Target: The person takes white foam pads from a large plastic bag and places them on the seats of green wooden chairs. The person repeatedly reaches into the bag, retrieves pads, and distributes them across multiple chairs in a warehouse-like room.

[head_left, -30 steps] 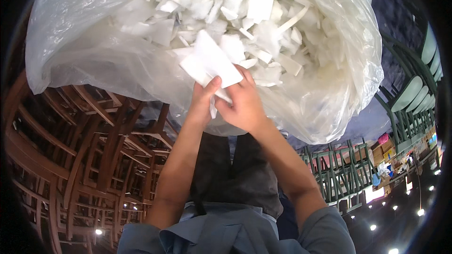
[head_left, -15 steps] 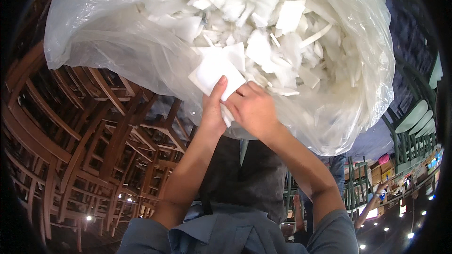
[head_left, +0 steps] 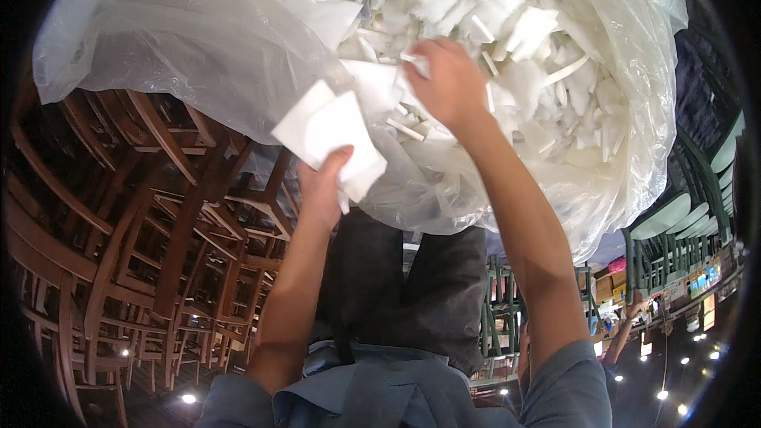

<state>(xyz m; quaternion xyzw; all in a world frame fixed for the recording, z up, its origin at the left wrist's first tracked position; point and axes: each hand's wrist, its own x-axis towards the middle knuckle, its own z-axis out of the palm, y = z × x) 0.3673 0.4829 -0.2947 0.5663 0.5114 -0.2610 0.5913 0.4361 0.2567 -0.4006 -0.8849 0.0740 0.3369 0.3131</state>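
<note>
Near the middle of the view, the left hand [head_left: 323, 190] holds a small stack of white square paper napkins [head_left: 331, 139], with the thumb pressed on the front of the stack and the other fingers hidden behind it, so the stack stands just above the hand and leans a little to the right. Above and to the right, the right hand [head_left: 448, 83] reaches into the large clear plastic bag [head_left: 182, 40] that fills the upper part of the view. Its fingers are curled among the loose white paper pieces [head_left: 547, 55] inside the bag, and I cannot tell exactly which piece they pinch. The napkin stack lies lower and to the left of the right hand, near the bag opening but outside the heap. Behind the left arm, many dark brown wooden chairs [head_left: 135, 222] are stacked closely. At the right edge stand green metal chairs [head_left: 674, 246].
</note>
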